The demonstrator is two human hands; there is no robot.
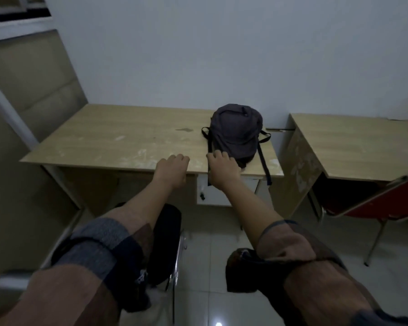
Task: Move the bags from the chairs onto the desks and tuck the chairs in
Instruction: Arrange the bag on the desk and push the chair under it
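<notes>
Between the person and the light wooden desk [118, 137] stands a black chair [165, 243], a red chair [372, 203] at the right, while the dark grey backpack [236, 132] lies on the desk, long axis toward the wall, both the left hand [172, 169] and the right hand [223, 167] loosely curled, the right perhaps touching a strap.

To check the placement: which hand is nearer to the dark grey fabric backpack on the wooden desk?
Right. The right hand touches the dark grey fabric backpack at its near edge; the left hand is beside it, further left.

1 head view, looking forward and down over desk [118, 140], close.
</notes>
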